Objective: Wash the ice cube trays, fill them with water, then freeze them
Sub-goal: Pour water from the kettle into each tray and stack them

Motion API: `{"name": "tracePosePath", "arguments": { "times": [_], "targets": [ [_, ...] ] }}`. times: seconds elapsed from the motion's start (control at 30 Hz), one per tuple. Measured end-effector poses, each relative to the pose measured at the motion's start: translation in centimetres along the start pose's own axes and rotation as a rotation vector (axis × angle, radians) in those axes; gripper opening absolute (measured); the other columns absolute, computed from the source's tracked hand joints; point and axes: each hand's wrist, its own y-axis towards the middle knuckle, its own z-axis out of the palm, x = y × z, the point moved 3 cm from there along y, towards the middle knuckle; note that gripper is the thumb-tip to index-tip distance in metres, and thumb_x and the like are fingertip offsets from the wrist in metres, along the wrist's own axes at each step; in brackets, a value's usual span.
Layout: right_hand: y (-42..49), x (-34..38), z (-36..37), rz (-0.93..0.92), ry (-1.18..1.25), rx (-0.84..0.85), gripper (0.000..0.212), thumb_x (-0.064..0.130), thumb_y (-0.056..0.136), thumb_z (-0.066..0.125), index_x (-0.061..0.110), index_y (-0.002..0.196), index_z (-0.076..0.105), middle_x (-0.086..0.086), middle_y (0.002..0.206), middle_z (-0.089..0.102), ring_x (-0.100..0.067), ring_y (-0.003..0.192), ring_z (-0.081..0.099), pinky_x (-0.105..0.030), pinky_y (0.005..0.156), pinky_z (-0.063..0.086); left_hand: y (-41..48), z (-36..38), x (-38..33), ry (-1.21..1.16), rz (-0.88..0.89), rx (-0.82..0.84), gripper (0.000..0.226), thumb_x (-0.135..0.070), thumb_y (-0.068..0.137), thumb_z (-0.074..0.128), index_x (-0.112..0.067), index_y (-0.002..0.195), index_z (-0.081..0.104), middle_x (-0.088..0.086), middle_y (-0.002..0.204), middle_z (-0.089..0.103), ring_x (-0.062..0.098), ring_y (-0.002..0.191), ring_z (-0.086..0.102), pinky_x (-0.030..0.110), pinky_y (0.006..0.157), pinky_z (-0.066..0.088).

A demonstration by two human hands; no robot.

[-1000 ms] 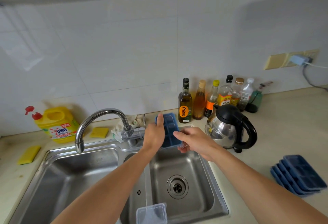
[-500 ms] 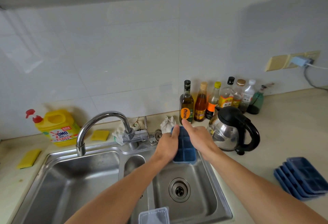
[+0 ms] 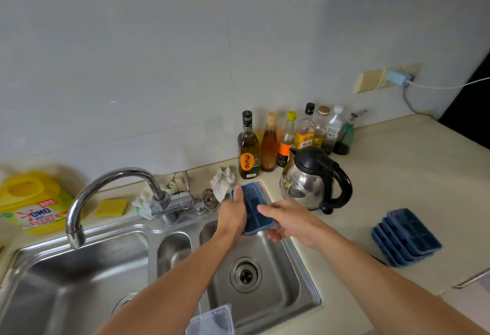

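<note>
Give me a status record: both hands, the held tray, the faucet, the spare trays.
left hand: grips the blue ice cube tray at its left edge
right hand: holds its right side, fingers beneath
tray position: tilted, above the right sink basin
faucet: spout over left basin, no water visible
tray stack: blue, on counter

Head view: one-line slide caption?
Left hand and right hand hold a blue ice cube tray above the right sink basin; spare trays stacked on the counter.
</note>
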Motion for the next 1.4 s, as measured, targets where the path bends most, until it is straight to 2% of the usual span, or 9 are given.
{"name": "tracePosePath", "arguments": {
  "times": [0.1,0.3,0.4,0.5,0.73,1.03,1.17,1.27,1.4],
  "targets": [
    [-0.4,-0.5,-0.8,-0.021,-0.053,-0.052,0.032,0.035,0.099,0.064,0.004,0.102,0.069,-0.012,0.079,0.07,-0.019,0.066,0.064,-0.028,0.061,0.053,-0.3,1.1,0.0,-0.008,-0.016,0.001,0.054,-0.056,0.105,0.032,-0.012,0.091,0.06,0.009,0.086,0.07,0.022,0.077,0.069,0.029,0.054,0.055],
    [-1.4,-2.6,-4.6,0.004,0.003,-0.057,0.027,0.033,0.1,0.063,0.006,0.105,0.068,-0.013,0.083,0.071,-0.02,0.068,0.067,-0.029,0.063,0.057,-1.3,5.2,-0.6,0.015,-0.054,0.064,0.053,-0.058,0.103,0.033,-0.011,0.105,0.058,0.014,0.102,0.07,0.03,0.095,0.07,0.049,0.09,0.059],
    [-2.5,-4.7,-8.3,-0.018,0.033,-0.089,0.023,0.03,0.102,0.061,0.01,0.108,0.07,-0.012,0.084,0.073,-0.018,0.065,0.067,-0.029,0.062,0.056,-3.0,9.0,-0.9,0.024,-0.026,0.128,0.062,-0.063,0.1,0.036,-0.009,0.121,0.057,0.014,0.11,0.07,0.029,0.093,0.073,0.047,0.08,0.063],
    [-4.1,-7.2,-13.7,0.003,0.079,-0.196,0.024,0.028,0.103,0.059,0.008,0.106,0.072,-0.012,0.077,0.075,-0.019,0.06,0.065,-0.03,0.059,0.054,-5.4,13.7,-0.6,-0.014,-0.065,0.248,0.059,-0.072,0.093,0.044,-0.02,0.118,0.054,0.013,0.102,0.073,0.023,0.076,0.077,0.035,0.062,0.063],
    [-7.7,-12.1,-26.7,0.016,0.085,-0.325,0.029,0.03,0.102,0.058,0.007,0.094,0.074,-0.01,0.071,0.074,-0.02,0.056,0.064,-0.031,0.056,0.053,-9.8,26.3,-0.9,-0.074,0.013,0.469,0.032,-0.045,0.096,0.064,-0.018,0.114,0.062,0.008,0.093,0.068,0.018,0.074,0.073,0.032,0.067,0.06],
    [-9.4,-16.4,-33.5,0.023,-0.217,-0.311,0.032,0.023,0.102,0.054,0.007,0.074,0.055,-0.003,0.056,0.05,-0.017,0.046,0.048,-0.025,0.047,0.039,-12.0,35.1,-0.7,0.18,0.034,0.369,0.019,-0.022,0.101,0.055,-0.007,0.11,0.063,0.01,0.081,0.073,0.017,0.065,0.071,0.035,0.067,0.064],
    [-8.9,-17.4,-33.7,0.025,-0.29,-0.271,0.03,0.012,0.103,0.048,0.002,0.076,0.056,-0.008,0.062,0.05,-0.02,0.052,0.047,-0.027,0.049,0.04,-12.0,36.2,-0.1,0.422,0.106,0.271,0.02,-0.021,0.101,0.052,-0.009,0.114,0.061,0.011,0.076,0.073,0.022,0.059,0.07,0.037,0.068,0.064],
    [-8.5,-18.1,-33.9,0.011,-0.33,-0.258,0.028,0.01,0.103,0.048,-0.01,0.092,0.064,-0.013,0.07,0.055,-0.023,0.058,0.051,-0.029,0.056,0.042,-12.1,36.4,0.3,0.508,0.096,0.237,0.023,-0.028,0.101,0.054,-0.014,0.119,0.058,0.014,0.083,0.076,0.031,0.071,0.075,0.042,0.074,0.064],
    [-7.9,-18.4,-34.4,-0.055,-0.328,-0.291,0.024,0.01,0.101,0.052,-0.007,0.091,0.066,-0.009,0.071,0.058,-0.023,0.062,0.052,-0.033,0.064,0.043,-11.5,36.7,0.6,0.471,0.066,0.209,0.027,-0.032,0.098,0.063,-0.015,0.118,0.057,0.01,0.084,0.075,0.028,0.069,0.075,0.04,0.07,0.064]
  ]
}}
